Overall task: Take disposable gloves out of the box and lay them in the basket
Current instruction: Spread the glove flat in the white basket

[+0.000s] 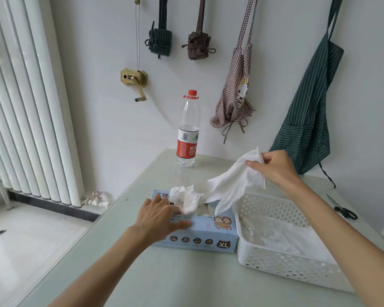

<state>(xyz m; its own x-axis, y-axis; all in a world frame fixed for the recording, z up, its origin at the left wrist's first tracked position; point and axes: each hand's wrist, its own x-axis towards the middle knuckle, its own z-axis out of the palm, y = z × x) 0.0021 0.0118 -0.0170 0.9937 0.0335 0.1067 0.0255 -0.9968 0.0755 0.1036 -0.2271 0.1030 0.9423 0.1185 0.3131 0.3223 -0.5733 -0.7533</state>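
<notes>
The right hand (pixel 275 168) pinches one end of a white glove (pixel 228 187); its grip is tight on the cuff. The glove stretches down-left from that grip into the box (pixel 208 235). The left hand (pixel 162 218) presses flat on the box, fingers straight. The basket (pixel 282 260), below the right hand, holds gloves.

The pale green table (pixel 142 273) stands against the white wall. A light blue glove box (pixel 208 235) lies on it, with a white perforated basket (pixel 282 262) touching the box's right end. A clear water bottle (pixel 187 129) stands upright near the far edge, and black-handled scissors (pixel 344 210) lie at the right edge.
</notes>
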